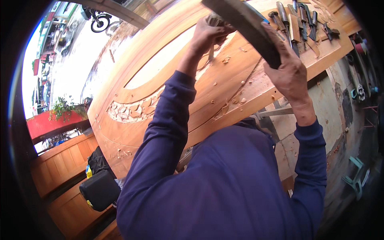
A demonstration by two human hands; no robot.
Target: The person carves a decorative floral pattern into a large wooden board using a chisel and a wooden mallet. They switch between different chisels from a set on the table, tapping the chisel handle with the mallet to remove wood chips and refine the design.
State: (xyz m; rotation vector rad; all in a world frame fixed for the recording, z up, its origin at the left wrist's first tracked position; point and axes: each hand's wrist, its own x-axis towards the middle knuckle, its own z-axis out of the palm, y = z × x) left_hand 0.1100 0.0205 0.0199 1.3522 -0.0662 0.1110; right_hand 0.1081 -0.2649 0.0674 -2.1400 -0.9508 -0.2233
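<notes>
My left hand (209, 33) is closed round an upright chisel (211, 54), its blade down at the carved band of a large wooden panel (208, 102). In my right hand (290, 72) is a long, thick, dark wooden bar (246, 28), gripped near its lower end. The bar slants up to the left, and its far end looms above my left hand; whether it touches the chisel's top I cannot tell. Leaf-like carved relief (134, 110) fills the band's near left part, beside a long oval opening (160, 64). Wood shavings (226, 60) lie scattered on the panel.
Several carving tools (304, 22) lie on the panel at the far right. A black case (100, 191) stands at the lower left by wooden panels (64, 158). A pale green stool (355, 176) is on the right. Outside are a red planter (56, 124) and a motorcycle (100, 22).
</notes>
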